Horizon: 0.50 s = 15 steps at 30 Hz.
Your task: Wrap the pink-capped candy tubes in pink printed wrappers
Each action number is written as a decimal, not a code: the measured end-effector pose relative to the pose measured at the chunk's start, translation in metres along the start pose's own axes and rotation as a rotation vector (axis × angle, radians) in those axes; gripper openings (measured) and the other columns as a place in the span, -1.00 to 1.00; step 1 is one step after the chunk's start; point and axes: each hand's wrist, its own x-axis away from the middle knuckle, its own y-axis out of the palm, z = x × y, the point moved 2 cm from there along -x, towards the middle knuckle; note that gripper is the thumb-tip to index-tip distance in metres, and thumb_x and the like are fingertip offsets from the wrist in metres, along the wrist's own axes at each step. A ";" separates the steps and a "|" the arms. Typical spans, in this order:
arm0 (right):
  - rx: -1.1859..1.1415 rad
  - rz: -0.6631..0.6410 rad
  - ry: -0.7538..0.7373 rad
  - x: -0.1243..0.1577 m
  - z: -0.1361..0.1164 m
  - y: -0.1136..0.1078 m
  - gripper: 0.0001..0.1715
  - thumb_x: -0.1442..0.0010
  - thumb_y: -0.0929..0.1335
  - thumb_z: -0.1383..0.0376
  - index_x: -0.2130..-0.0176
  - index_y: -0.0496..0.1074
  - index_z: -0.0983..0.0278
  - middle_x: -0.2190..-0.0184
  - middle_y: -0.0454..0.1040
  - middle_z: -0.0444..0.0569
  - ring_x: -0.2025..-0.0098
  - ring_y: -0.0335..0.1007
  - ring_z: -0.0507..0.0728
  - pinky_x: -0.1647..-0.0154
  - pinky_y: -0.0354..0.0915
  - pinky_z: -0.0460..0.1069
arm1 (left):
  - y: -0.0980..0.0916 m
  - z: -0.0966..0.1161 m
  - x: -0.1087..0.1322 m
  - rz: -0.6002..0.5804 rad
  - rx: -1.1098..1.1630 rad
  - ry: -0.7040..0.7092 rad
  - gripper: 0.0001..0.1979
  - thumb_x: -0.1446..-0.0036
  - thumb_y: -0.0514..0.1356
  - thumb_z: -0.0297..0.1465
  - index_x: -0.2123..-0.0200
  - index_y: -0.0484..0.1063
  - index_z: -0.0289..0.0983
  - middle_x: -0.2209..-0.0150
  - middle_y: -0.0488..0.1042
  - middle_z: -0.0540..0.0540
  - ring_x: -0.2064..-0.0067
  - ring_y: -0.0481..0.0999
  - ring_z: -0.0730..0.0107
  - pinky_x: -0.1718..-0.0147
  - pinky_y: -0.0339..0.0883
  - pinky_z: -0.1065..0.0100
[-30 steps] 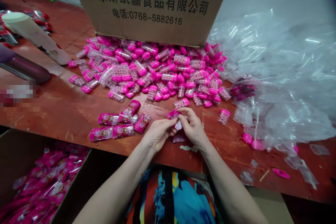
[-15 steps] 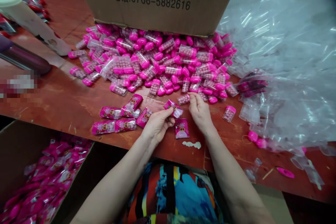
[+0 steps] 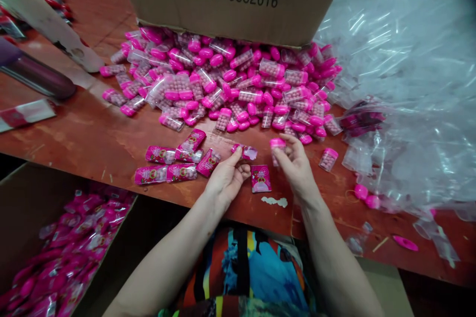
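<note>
My left hand (image 3: 231,174) pinches a small pink printed sleeve (image 3: 244,152) between thumb and fingers. To its right, my right hand (image 3: 297,166) grips a clear candy bottle (image 3: 277,146) with a pink cap, the cap upward; part of the bottle is behind my thumb. A flat pink sleeve (image 3: 261,179) lies on the table between the hands. Several sleeved bottles (image 3: 182,172) rest left of my left hand. Beyond both hands spreads a heap of pink-capped bottles (image 3: 223,84) filled with small pale pink balls. One loose bottle (image 3: 328,159) is right of my right hand.
A cardboard box (image 3: 230,5) stands behind the heap. Clear plastic bags (image 3: 409,109) cover the right side. At lower left, an open carton (image 3: 111,242) holds many pink packs. Two tube-like objects, one white (image 3: 55,25) and one purple (image 3: 37,72), extend in from the left.
My right hand has drawn a bottle from the front of the heap and brought it upright, nearer me. My left hand still holds the sleeve. The view has shifted slightly.
</note>
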 end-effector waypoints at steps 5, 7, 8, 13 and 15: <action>-0.329 -0.078 0.132 0.045 -0.009 0.016 -0.41 -0.18 0.47 0.10 -0.12 0.23 0.09 0.27 0.53 -0.14 0.42 0.41 0.04 0.41 0.38 -0.06 | 0.004 -0.005 0.005 -0.035 -0.014 0.048 -0.80 -0.18 0.37 -0.35 0.40 0.47 -0.34 0.55 0.48 0.00 0.59 0.40 0.55 0.54 0.31 0.47; -0.352 -0.079 0.135 0.052 -0.010 0.023 -0.39 -0.18 0.47 0.10 -0.13 0.21 0.08 0.22 0.56 -0.12 0.37 0.46 0.05 0.38 0.40 -0.06 | 0.005 -0.008 0.007 -0.062 -0.036 0.067 -0.78 -0.13 0.40 -0.33 0.41 0.49 -0.35 0.55 0.49 0.00 0.58 0.40 0.55 0.53 0.32 0.47; -0.357 -0.079 0.140 0.053 -0.010 0.026 -0.38 -0.18 0.47 0.09 -0.13 0.20 0.08 0.20 0.56 -0.10 0.35 0.48 0.06 0.36 0.41 -0.05 | 0.005 -0.009 0.009 -0.078 -0.048 0.077 -0.77 -0.10 0.42 -0.32 0.40 0.51 -0.35 0.54 0.49 -0.01 0.57 0.41 0.55 0.52 0.32 0.48; -0.385 -0.117 0.178 0.055 -0.009 0.028 -0.29 -0.17 0.47 0.07 -0.18 0.16 0.10 0.19 0.59 -0.06 0.26 0.55 0.12 0.27 0.45 -0.01 | 0.001 -0.014 0.013 -0.191 -0.142 0.132 -0.66 0.01 0.48 -0.19 0.38 0.56 -0.37 0.47 0.54 -0.07 0.49 0.44 0.50 0.47 0.35 0.44; -0.390 -0.149 0.188 0.057 -0.007 0.026 -0.25 -0.18 0.47 0.07 -0.23 0.14 0.11 0.19 0.60 -0.05 0.25 0.56 0.12 0.26 0.46 0.00 | 0.000 -0.014 0.014 -0.229 -0.173 0.135 -0.62 0.02 0.48 -0.15 0.38 0.57 -0.37 0.47 0.54 -0.08 0.48 0.44 0.49 0.45 0.35 0.43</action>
